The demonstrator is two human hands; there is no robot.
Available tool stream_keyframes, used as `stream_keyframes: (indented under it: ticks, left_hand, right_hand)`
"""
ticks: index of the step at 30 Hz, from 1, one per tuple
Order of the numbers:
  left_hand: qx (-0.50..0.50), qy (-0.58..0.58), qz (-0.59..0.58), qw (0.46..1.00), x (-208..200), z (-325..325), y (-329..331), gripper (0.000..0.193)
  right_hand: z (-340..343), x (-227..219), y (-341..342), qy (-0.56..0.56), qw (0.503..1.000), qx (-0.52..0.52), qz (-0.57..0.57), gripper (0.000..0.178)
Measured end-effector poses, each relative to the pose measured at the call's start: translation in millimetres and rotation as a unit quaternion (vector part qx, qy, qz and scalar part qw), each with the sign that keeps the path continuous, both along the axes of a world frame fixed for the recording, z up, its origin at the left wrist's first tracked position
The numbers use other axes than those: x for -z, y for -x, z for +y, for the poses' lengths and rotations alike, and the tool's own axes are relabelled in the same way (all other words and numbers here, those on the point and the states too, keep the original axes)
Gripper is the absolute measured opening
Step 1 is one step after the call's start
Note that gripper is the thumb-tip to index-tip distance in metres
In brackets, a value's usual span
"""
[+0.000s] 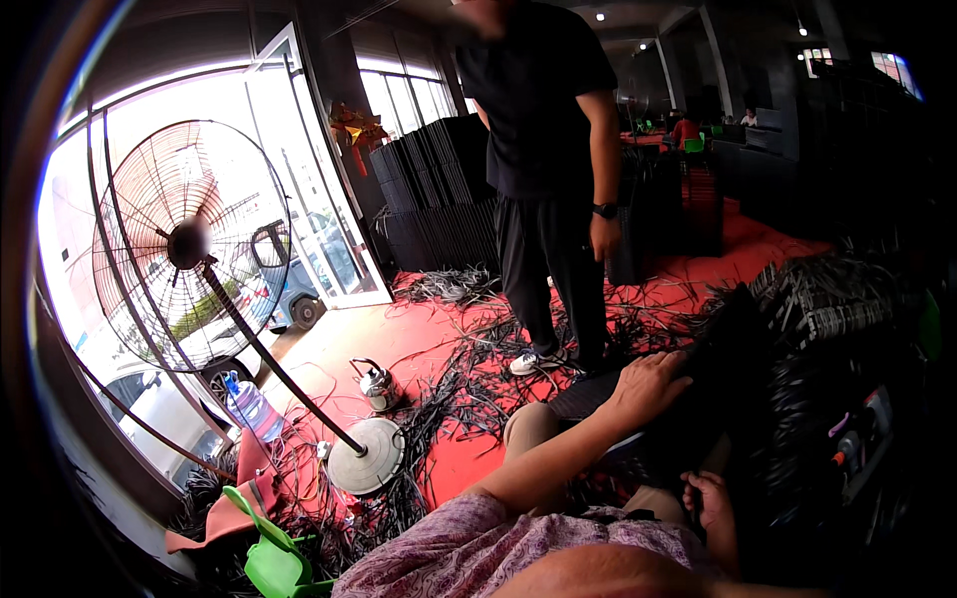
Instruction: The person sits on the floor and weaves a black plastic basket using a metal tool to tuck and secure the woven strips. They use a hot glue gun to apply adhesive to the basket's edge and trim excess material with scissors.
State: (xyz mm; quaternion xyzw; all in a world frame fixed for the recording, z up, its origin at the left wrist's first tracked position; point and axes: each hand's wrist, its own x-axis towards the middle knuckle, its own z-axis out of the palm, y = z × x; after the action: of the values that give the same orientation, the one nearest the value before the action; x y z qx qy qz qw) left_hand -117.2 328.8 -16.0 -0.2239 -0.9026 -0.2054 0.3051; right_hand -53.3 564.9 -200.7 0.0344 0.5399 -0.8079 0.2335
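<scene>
A dark, flat black panel (688,424) lies across my lap; its near part shows a fine woven or ribbed texture, and its outline fades into shadow. My left hand (650,387) rests on its upper side, fingers stretched out and lying flat. Lower down, close to my body, my right hand (710,501) is closed with the fingers curled in. What it pinches, if anything, is lost in the dark. Black strips (648,324) are strewn over the floor just beyond the panel.
A person in black (543,120) stands right in front of me. To the left are a pedestal fan (364,453), a metal kettle (378,387), a water jug (254,409) and a green chair (274,563). Stacked black panels (439,184) stand behind; bundled strips (837,299) lie at right.
</scene>
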Motion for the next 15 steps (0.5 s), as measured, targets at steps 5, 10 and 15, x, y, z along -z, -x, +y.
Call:
stream_keyframes:
  ticks: [5, 10, 15]
  left_hand:
    - [-0.076, -0.147, -0.130, 0.978, -1, -40, 7, 0.046]
    - [-0.106, -0.188, -0.292, 0.932, 53, -122, 55, 0.057]
    - [-0.050, -0.184, -0.366, 0.911, 130, -137, 68, 0.070]
  right_hand:
    - [0, 0, 0, 0.000, 1.000, 0.003, 0.011, 0.016]
    - [-1, -2, 0, 0.002, 1.000, 0.005, 0.016, 0.016]
    - [1, -6, -6, -0.003, 1.000, 0.006, 0.013, 0.018]
